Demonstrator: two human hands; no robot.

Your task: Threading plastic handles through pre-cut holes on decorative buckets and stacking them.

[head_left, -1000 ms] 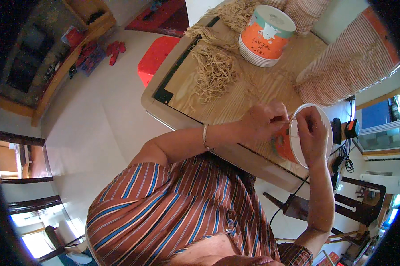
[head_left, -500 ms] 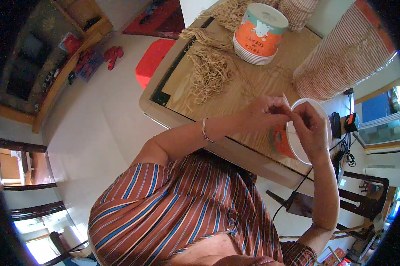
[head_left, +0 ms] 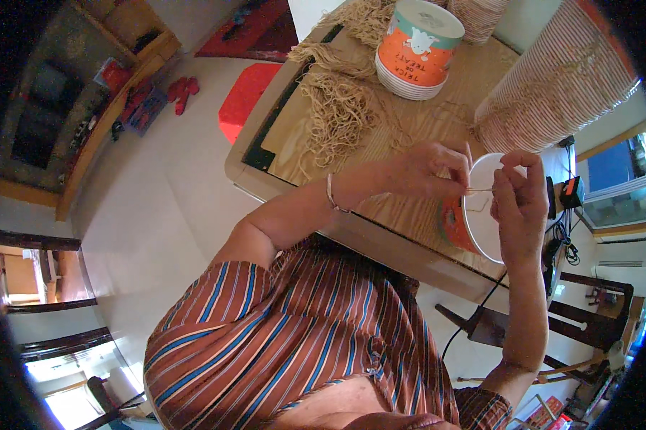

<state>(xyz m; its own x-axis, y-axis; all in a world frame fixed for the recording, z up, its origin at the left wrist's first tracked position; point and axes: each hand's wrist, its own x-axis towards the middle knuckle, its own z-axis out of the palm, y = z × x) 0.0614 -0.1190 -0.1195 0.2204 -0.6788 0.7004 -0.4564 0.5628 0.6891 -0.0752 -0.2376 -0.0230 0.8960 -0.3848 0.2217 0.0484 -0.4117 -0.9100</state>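
Observation:
My left hand (head_left: 430, 172) and my right hand (head_left: 518, 204) meet over an orange paper cup (head_left: 473, 226) with a white inside, held on its side at the near edge of the wooden table (head_left: 409, 132). Both hands pinch a thin tan string (head_left: 480, 190) stretched across the cup's mouth. The right hand also cradles the cup's rim. A bracelet circles my left wrist.
A bundle of tan strings (head_left: 337, 107) lies on the table's left part. Behind it stands a stack of orange and white cups (head_left: 417, 46). A long nested row of cups (head_left: 552, 86) lies at the right. A red stool (head_left: 247, 100) sits on the floor.
My left hand has drawn slightly away from the cup, pulling the string taut between both hands. The cup has tilted so more of its white inside shows.

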